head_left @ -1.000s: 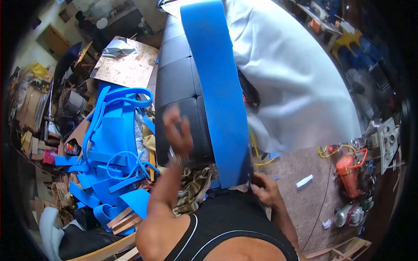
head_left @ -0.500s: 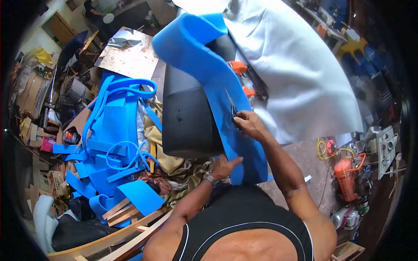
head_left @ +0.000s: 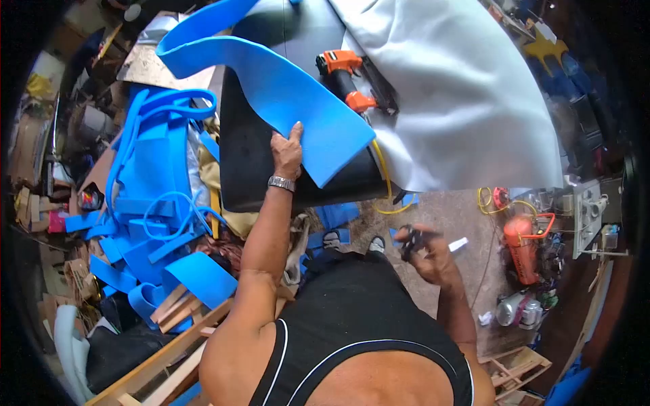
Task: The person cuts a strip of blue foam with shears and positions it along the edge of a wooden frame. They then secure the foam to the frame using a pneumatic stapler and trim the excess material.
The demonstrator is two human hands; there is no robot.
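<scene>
A long blue foam strip (head_left: 325, 125) lies over a black covered block (head_left: 250, 162), its far part curving up in a loop to the upper left. My left hand (head_left: 288, 154) grips the strip's near-left edge, thumb on top and the fingers partly hidden behind it. Low on the right, apart from the foam, my right hand (head_left: 437, 258) is closed around dark-handled scissors (head_left: 412, 240); their blades are hard to make out. An orange and black staple gun (head_left: 345, 74) rests just beyond the strip, with a yellow hose (head_left: 386, 176) trailing over the block's near edge.
Silver-white sheeting (head_left: 467, 101) drapes down on the right. Blue foam offcuts (head_left: 159, 162) are heaped at left, with wood slats (head_left: 183, 372) nearer me. A blue piece (head_left: 336, 215) lies on the floor by my feet. An orange air tank (head_left: 521, 250) stands at right.
My right hand has drawn the scissors away from the foam, down and right. My left hand has moved up onto the strip, which has shifted up and left, uncovering the staple gun.
</scene>
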